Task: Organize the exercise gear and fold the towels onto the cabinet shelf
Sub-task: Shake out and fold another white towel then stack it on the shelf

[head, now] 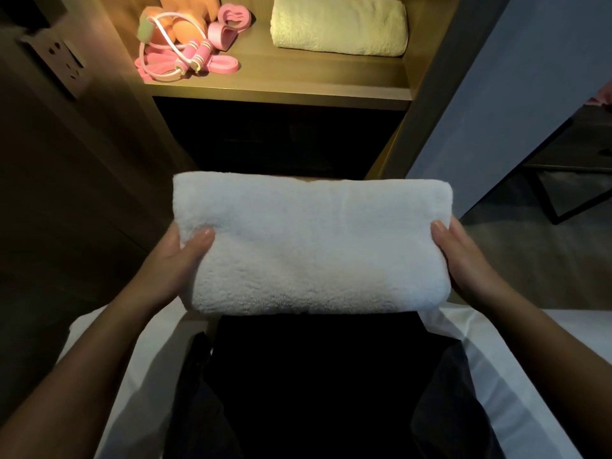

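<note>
Both forearms reach out, and the left hand (178,260) and right hand (460,256) clasp opposite ends of a folded white towel (311,246), below the shelf (281,84). It looks soft, light and floppy; an end grip with fingers underneath should keep its folds.

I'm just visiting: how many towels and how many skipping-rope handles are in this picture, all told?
Towels: 2, the white towel held between the left hand and the right hand, and the pale towel on the shelf.
Pink rope handles: 2, one beside the other, on the shelf's left.
Total: 4
</note>
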### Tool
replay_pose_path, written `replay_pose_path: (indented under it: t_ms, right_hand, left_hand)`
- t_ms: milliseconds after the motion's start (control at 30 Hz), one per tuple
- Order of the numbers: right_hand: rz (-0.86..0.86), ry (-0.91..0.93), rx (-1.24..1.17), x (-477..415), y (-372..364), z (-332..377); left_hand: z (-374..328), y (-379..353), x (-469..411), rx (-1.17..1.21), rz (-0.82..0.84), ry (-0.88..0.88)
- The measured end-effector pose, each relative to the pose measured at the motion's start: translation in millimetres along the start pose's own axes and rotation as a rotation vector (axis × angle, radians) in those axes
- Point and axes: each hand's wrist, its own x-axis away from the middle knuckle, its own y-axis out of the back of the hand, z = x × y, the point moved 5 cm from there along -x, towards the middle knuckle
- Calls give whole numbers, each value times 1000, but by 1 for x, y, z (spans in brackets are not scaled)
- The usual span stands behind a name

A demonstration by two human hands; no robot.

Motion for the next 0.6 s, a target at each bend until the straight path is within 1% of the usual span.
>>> replay_pose_path:
  t_ms: [133,200,300,367,467,533,600]
  right_hand:
    - [-57,43,58,-9,1,15]
    - [-98,49,101,-11,2,23]
    - [-96,11,168,-15,6,26]
    - [-101,-90,214,-25,5,13]
    - [-110,-298,252,-41,-8,-19]
    - [-90,-428,182,-45,-18,-37]
    - [-94,-486,102,-50,-21,-42]
  left_hand:
    - [-18,1,-13,-14,24,-56]
    - [-20,3,-19,-14,-2,-65]
    - [-10,4,-29,-5,-58,-5]
    - [7,0,-39,-17,-56,115]
    - [33,-18,-45,-13,-31,397]
    - [43,-24,-38,32,-5,532]
    - [44,-26,-42,47,-34,594]
